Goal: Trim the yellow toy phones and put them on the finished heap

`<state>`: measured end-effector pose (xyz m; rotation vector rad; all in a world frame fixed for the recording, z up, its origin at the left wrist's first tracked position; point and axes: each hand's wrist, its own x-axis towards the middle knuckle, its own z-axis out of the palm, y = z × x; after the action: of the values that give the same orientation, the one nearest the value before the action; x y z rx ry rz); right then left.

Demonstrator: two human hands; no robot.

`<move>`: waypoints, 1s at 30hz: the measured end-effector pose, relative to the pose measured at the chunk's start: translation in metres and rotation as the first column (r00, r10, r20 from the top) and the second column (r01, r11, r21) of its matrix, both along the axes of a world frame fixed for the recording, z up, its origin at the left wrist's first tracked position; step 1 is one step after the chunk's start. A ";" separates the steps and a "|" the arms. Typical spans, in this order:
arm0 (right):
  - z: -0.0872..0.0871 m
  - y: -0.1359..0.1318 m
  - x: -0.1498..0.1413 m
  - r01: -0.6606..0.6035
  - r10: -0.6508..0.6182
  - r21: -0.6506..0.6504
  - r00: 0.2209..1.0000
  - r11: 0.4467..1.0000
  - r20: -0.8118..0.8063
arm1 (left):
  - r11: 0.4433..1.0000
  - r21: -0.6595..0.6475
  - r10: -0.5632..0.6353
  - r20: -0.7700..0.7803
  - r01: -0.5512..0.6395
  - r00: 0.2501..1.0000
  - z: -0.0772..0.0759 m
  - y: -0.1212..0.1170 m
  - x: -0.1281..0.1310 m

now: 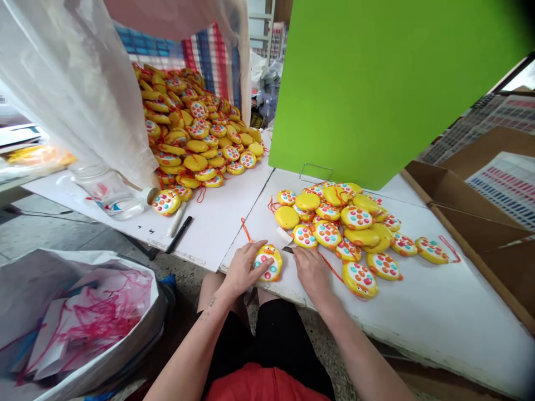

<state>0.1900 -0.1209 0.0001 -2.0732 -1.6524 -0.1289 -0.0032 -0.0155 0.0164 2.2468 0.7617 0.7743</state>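
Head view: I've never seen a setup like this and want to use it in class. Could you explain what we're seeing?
No machine here: one camera, worn on a person's head, looks forward and down at two bare hands. The left hand holds a yellow duck-faced toy at the near edge of a white table. The right hand is beside it, at a thin dark piece too small to identify. Beyond that hand lies a pile of similar toys; a bigger heap sits farther left.
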 end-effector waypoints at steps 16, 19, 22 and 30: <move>0.028 -0.001 0.022 -0.078 0.025 -0.301 0.984 0.951 -0.175 | 0.997 0.079 0.004 -0.098 0.004 0.995 -0.005 0.004 0.003; 0.026 -0.005 0.016 -0.110 0.049 -0.234 0.967 0.966 -0.251 | 0.996 0.084 0.005 -0.102 0.003 0.995 -0.006 0.004 0.003; 0.019 -0.008 0.009 -0.089 0.061 -0.064 0.934 0.994 -0.351 | 0.995 0.101 0.009 -0.142 0.006 0.990 -0.004 0.002 0.003; 0.008 0.000 -0.006 -0.156 0.229 0.353 0.957 0.923 -0.176 | 0.981 0.194 0.021 -0.254 0.030 0.967 0.001 -0.002 0.006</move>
<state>0.1840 -0.1213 0.0084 -1.6016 -1.5689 -0.1075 0.0033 -0.0172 0.0170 2.5602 0.8291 0.5857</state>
